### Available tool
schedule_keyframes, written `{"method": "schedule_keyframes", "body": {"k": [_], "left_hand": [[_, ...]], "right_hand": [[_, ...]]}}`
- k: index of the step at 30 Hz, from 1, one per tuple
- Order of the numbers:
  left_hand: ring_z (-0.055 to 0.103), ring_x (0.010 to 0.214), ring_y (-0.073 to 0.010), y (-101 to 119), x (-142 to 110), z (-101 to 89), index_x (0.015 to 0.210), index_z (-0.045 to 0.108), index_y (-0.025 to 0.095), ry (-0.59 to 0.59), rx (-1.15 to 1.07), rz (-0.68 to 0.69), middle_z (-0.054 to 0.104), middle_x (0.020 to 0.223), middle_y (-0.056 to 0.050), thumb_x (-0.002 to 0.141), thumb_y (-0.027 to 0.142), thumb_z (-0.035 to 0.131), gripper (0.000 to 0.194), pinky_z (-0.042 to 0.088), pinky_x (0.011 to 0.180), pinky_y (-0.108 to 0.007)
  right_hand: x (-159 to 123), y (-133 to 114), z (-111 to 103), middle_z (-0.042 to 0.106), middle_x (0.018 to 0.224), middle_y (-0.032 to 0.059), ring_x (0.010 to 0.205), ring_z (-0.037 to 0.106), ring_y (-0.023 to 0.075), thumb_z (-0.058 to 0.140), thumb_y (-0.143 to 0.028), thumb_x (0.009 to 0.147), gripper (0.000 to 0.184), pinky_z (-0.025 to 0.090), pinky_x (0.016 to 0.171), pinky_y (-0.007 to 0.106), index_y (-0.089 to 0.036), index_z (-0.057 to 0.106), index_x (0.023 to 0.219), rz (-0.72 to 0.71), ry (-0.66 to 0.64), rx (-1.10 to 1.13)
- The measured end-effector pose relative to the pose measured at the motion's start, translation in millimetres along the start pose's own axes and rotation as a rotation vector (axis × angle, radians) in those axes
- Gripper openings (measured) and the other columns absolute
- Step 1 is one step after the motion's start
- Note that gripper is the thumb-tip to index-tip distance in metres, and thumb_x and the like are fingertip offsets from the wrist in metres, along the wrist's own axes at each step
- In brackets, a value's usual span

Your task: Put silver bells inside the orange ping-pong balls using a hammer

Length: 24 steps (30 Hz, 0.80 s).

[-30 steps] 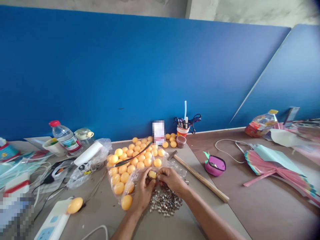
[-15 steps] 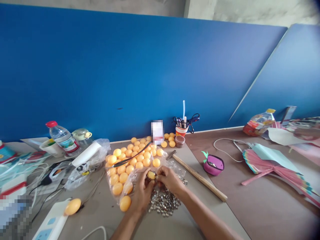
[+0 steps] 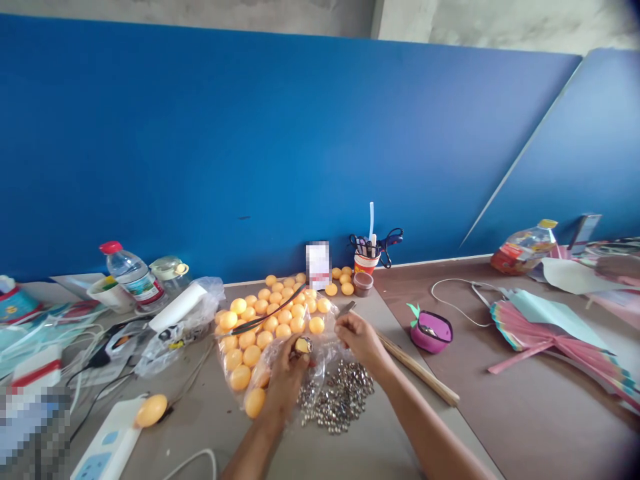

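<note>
My left hand is closed on a single orange ball with a dark spot on top, held above a plastic bag of several orange balls. My right hand is apart from the ball. Its fingers curl over the wooden handle of a hammer, just behind the metal head. A heap of small shiny metal pieces lies on the table below both hands.
A water bottle, a cup and tangled cables crowd the left. A loose orange ball rests on a white power strip. A cup of scissors and pens stands by the blue wall. A purple pouch and a pink paper fan lie right.
My right hand has left the ball and moved up and right onto the hammer handle. My left hand keeps the ball in about the same place.
</note>
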<state>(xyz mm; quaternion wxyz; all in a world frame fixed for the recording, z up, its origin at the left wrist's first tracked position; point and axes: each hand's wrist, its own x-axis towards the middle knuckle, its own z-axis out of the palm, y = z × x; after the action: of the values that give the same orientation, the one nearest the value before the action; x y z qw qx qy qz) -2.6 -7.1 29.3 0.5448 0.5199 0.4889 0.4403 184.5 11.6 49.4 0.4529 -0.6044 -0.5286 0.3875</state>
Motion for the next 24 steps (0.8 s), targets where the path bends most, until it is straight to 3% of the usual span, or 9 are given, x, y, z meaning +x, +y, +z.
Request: {"method": "schedule_keyframes", "body": {"k": [2,4,7,10,18,21,24], "left_hand": [[0.068,0.082,-0.0218,-1.2,0.6,-1.0,0.122,0.055,0.019,0.0,-0.017,0.023,0.067,0.099,-0.006,0.08,0.041,0.061,0.048,0.052,0.083,-0.039],[0.069,0.082,-0.0219,-2.1,0.7,-1.5,0.12,0.056,0.019,-0.007,-0.032,0.032,0.066,0.102,-0.007,0.079,0.044,0.063,0.049,0.053,0.084,-0.04],[0.07,0.08,-0.0221,-1.7,0.3,-1.0,0.117,0.058,0.02,0.011,-0.043,0.021,0.066,0.107,-0.008,0.075,0.046,0.066,0.05,0.055,0.082,-0.041],[0.069,0.081,-0.0225,-0.6,0.5,0.2,0.114,0.059,0.02,0.028,-0.044,0.023,0.066,0.108,-0.008,0.072,0.049,0.068,0.052,0.056,0.081,-0.041],[0.069,0.083,-0.0215,-4.1,1.9,-1.0,0.116,0.058,0.021,0.004,-0.043,0.034,0.065,0.11,-0.007,0.074,0.05,0.066,0.052,0.055,0.083,-0.038],[0.069,0.081,-0.0205,-5.3,3.1,-0.7,0.118,0.057,0.02,-0.003,-0.03,0.033,0.065,0.107,-0.007,0.076,0.047,0.065,0.051,0.054,0.082,-0.037],[0.068,0.077,-0.0203,-5.4,4.4,1.0,0.115,0.058,0.021,0.016,-0.068,0.008,0.067,0.097,-0.005,0.075,0.044,0.066,0.047,0.054,0.078,-0.036]], "right_hand": [[6.9,5.0,-16.9,0.061,0.074,0.0025,0.07,0.056,0.0171,0.051,-0.025,0.077,0.009,0.041,0.064,0.027,-0.019,0.057,0.079,-0.079,0.154,-0.277],[11.4,11.2,-30.4,0.064,0.092,0.0075,0.084,0.058,0.0201,0.051,-0.02,0.077,0.014,0.041,0.073,0.029,-0.018,0.061,0.087,-0.066,0.249,-0.573],[13.9,19.8,-40.9,0.065,0.101,0.0114,0.093,0.059,0.0244,0.053,-0.021,0.08,0.021,0.04,0.075,0.031,-0.018,0.064,0.098,0.059,0.215,-0.915],[14.6,25.2,-43.1,0.066,0.103,0.0126,0.095,0.06,0.0254,0.052,-0.018,0.082,0.024,0.04,0.074,0.031,-0.017,0.064,0.103,0.125,0.132,-1.054],[17.5,26.8,-42.9,0.066,0.099,0.0139,0.086,0.063,0.0227,0.045,-0.015,0.088,0.023,0.04,0.072,0.029,-0.014,0.064,0.1,0.07,0.152,-1.02],[13.2,14.2,-41.5,0.064,0.1,0.013,0.084,0.061,0.0211,0.04,-0.017,0.09,0.026,0.042,0.072,0.029,-0.014,0.063,0.103,-0.093,0.208,-0.825],[1.9,-8.1,-39.2,0.064,0.087,0.0079,0.077,0.058,0.0183,0.037,-0.019,0.091,0.026,0.042,0.07,0.027,-0.017,0.062,0.087,-0.304,0.155,-0.572]]}}
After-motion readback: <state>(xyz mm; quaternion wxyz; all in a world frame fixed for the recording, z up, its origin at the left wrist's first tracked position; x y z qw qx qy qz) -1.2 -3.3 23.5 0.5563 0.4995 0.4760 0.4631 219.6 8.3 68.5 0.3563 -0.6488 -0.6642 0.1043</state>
